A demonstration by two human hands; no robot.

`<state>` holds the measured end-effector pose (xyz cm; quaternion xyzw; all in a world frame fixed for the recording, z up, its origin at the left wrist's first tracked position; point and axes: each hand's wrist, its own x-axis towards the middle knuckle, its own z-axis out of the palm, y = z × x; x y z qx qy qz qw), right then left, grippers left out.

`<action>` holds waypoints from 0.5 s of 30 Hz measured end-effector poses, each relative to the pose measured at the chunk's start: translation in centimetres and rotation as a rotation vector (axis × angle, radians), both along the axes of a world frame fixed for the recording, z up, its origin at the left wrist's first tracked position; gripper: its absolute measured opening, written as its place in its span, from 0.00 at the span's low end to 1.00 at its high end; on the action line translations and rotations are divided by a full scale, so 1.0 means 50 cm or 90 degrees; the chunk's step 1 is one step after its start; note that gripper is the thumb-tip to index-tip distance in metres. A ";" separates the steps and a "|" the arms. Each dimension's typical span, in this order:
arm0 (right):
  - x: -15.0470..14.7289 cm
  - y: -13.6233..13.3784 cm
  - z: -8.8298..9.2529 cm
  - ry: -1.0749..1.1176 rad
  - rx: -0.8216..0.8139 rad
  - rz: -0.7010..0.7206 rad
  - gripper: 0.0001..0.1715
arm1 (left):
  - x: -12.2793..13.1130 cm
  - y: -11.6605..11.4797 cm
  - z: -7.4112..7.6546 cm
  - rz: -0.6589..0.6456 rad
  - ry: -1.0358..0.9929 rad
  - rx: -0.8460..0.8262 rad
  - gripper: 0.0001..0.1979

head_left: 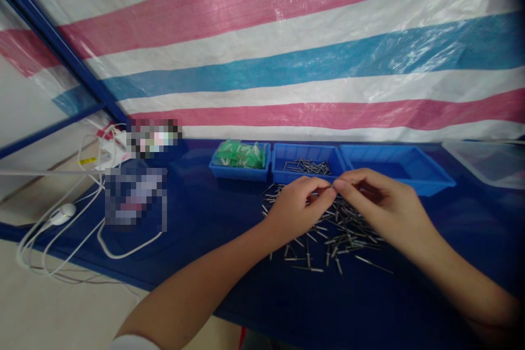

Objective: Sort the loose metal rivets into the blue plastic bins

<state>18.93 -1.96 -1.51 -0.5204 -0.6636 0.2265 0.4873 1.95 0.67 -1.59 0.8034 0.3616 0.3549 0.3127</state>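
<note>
My left hand [301, 202] and my right hand [379, 199] meet fingertip to fingertip above a loose pile of metal blind rivets [353, 224]. Both hands are closed in a pinch on one thin rivet [333, 186], most of it covered by the fingers. The pile spreads over the dark blue tabletop [229, 229], with several rivets scattered toward the front. Just behind the hands, a blue bin [283, 175] holds more rivets [309, 167].
A blue bin [240, 173] with green plastic packets [241, 154] stands left of the rivet bin. Another blue bin [429, 175] and a clear plastic lid or tray [479, 161] lie to the right. White cables [98, 229] loop at the left edge. A striped sheet [287, 76] hangs behind.
</note>
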 end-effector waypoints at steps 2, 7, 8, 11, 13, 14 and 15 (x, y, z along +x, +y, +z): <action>0.000 0.000 -0.001 -0.005 0.010 0.009 0.08 | -0.001 0.001 0.002 -0.005 0.001 0.001 0.09; 0.002 0.001 -0.003 0.001 0.007 0.018 0.08 | -0.011 0.010 0.005 -0.007 0.003 0.042 0.07; 0.004 0.002 -0.003 0.000 0.004 0.019 0.08 | -0.013 0.012 0.006 -0.008 0.006 0.056 0.07; 0.008 0.007 -0.007 -0.015 -0.011 0.027 0.10 | -0.019 0.017 0.008 -0.013 0.019 0.096 0.06; 0.012 0.012 -0.010 -0.035 -0.017 0.042 0.10 | -0.021 0.018 0.009 -0.009 0.022 0.111 0.06; 0.014 0.015 -0.012 -0.049 -0.014 0.049 0.11 | -0.021 0.019 0.009 -0.002 0.018 0.112 0.06; 0.015 0.018 -0.013 -0.069 -0.003 0.054 0.11 | -0.021 0.019 0.009 0.006 0.011 0.106 0.06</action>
